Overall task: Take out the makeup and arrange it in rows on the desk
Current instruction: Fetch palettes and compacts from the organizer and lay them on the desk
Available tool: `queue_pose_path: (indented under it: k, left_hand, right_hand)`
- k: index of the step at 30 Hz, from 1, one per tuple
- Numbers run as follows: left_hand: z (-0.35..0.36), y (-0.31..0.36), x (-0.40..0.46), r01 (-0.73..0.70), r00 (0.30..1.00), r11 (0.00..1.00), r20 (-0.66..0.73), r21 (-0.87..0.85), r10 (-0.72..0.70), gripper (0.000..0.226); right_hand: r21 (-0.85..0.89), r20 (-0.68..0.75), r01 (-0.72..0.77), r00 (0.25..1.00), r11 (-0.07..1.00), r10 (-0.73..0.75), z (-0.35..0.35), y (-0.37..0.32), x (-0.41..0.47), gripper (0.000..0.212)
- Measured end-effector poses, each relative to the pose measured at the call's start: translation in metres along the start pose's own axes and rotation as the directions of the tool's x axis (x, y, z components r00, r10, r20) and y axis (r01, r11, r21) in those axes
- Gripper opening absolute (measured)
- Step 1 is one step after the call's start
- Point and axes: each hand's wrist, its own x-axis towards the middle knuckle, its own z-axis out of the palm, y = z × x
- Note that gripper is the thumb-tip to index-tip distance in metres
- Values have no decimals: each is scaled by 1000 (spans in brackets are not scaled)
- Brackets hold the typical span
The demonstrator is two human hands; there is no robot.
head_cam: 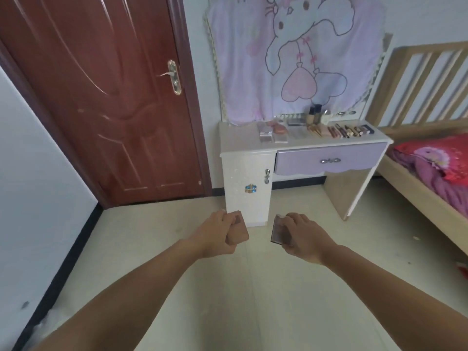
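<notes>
Both forearms reach forward over the pale floor point(253, 287), well short of the dressing table. The left hand point(217, 234) is curled round a flat pinkish-brown compact point(238, 233), fingers wrapped over its top edge. The right hand point(302, 235) grips a dark, flat rectangular palette point(277, 230) by its side, thumb and fingers closed on it; the palette tilts, its face turned toward the left hand. The two items are near each other but apart. Beyond the hands stands the white dressing table, with a cabinet door point(247, 188) on the left and a closed lilac drawer point(329, 160) on the right. On the tabletop point(240, 145) the makeup lies in rows: flat cases point(266, 135) and a pink item toward the left, a line of slim sticks and tubes point(342, 131) running to the right, a few upright bottles point(315, 115) behind them; details are too blurred to name each piece. Behind the table hangs a lilac cloth point(291, 54) with a cartoon figure. A red-brown door point(101, 97) stands closed at left; a wooden bed point(425, 160) with red and pink bedding lies at right.
</notes>
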Motion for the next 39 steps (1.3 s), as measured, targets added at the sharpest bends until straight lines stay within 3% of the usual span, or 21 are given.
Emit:
queue_pose_path:
  k: [7, 17, 24, 30, 39]
  left_hand:
    - [-4, -64, 166, -45, 999, 999, 20, -3, 45, 52]
    - [-15, -143, 392, 102, 995, 992, 28, -72, -100, 68]
    - [-17, -208, 508, 98, 989, 995, 110, -28, -95, 68]
    - [-7, -275, 598, 23, 978, 1000, 205, 0, -23, 69]
    - [7, -327, 676, -107, 958, 993, 271, 54, 88, 68]
  right_hand:
    - [-27, 44, -3, 999, 1000, 4, 8, 81, 153, 58]
    - [-24, 122, 87, 989, 996, -84, -9, 204, 397, 57]
    - [-15, 187, 126, 975, 992, -121, 6, 235, 535, 55]
    - [34, 270, 75, 960, 997, -81, 33, 253, 640, 54]
    - [37, 372, 55, 926, 998, -65, 56, 276, 718, 55]
